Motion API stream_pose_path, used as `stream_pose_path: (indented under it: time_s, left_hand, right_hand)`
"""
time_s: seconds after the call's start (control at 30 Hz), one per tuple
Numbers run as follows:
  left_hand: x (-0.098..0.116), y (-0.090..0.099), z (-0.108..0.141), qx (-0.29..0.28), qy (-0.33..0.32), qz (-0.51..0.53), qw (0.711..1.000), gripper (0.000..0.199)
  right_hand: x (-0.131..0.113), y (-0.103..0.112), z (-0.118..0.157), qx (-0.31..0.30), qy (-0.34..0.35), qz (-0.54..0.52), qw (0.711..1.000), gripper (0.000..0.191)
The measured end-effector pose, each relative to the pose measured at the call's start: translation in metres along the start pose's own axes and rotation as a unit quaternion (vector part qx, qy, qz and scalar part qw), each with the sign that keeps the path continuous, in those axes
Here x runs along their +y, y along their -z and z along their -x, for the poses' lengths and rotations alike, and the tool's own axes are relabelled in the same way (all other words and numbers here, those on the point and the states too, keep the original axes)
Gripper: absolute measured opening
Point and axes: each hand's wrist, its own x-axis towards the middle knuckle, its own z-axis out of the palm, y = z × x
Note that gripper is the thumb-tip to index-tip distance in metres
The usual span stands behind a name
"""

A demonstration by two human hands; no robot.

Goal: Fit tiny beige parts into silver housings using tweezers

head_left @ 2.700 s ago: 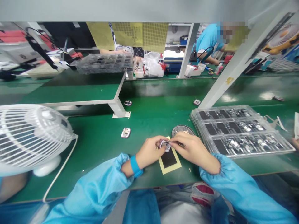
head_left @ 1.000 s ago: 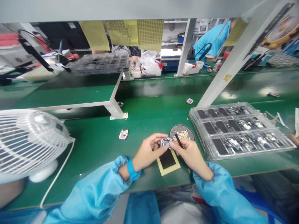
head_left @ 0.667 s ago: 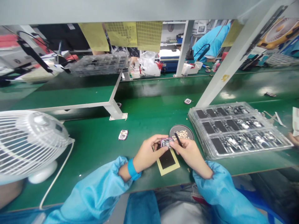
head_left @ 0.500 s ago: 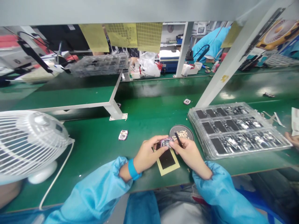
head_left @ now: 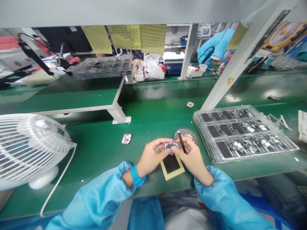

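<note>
My left hand [head_left: 151,157] is closed round a small watch-like housing [head_left: 171,145] with a purplish rim and silvery parts inside. My right hand [head_left: 192,156] also touches the housing, its thumb on the near edge. Between the fingers of that hand stands a slim black tool [head_left: 181,142], apparently tweezers, pointing up and away. Beneath both hands lies a black pad [head_left: 170,165] with a pale yellow border. Just behind them is a round grey dish [head_left: 196,136] of small beige pieces, partly covered by my right hand.
Clear plastic trays [head_left: 242,135] of dark screens and silvery parts sit at right. Similar housings lie on the green bench, one left [head_left: 126,139] and one farther back [head_left: 190,104]. A white fan [head_left: 35,143] stands left, beside a raised shelf [head_left: 79,99]. A slanted post [head_left: 225,64] rises behind the trays.
The housing has turned in my fingers, and both thumbs now meet at its near edge. The black tool is more upright. Another person's hand at the right edge has left the view.
</note>
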Motion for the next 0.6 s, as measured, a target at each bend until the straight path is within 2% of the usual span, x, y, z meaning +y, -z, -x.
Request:
stream_pose_path:
  time_s: [0.13,0.23,0.33,0.47,0.6]
  left_hand:
    - [-0.0035,0.0005,0.0016,0.012,-0.066,-0.069,0.995,0.026]
    - [-0.0035,0.0007,0.0027,0.007,-0.083,-0.129,0.988,0.025]
    - [-0.0021,-0.0002,0.0034,0.004,-0.067,-0.193,0.979,0.029]
    - [-0.0011,-0.0028,0.0032,0.02,-0.001,-0.221,0.975,0.034]
    - [0.0002,-0.0065,0.0035,0.018,-0.012,-0.255,0.967,0.026]
  right_hand:
    - [0.0006,-0.0006,-0.0006,-0.042,-0.028,-0.008,0.999,0.043]
    - [0.0,-0.0001,-0.0013,-0.045,-0.025,-0.004,0.999,0.041]
    - [-0.0014,0.0013,-0.0027,-0.044,-0.016,0.014,0.999,0.038]
    - [-0.0033,0.0029,-0.0049,-0.037,0.004,0.065,0.997,0.039]
    - [-0.0017,0.0028,-0.0053,-0.034,0.008,0.09,0.995,0.04]
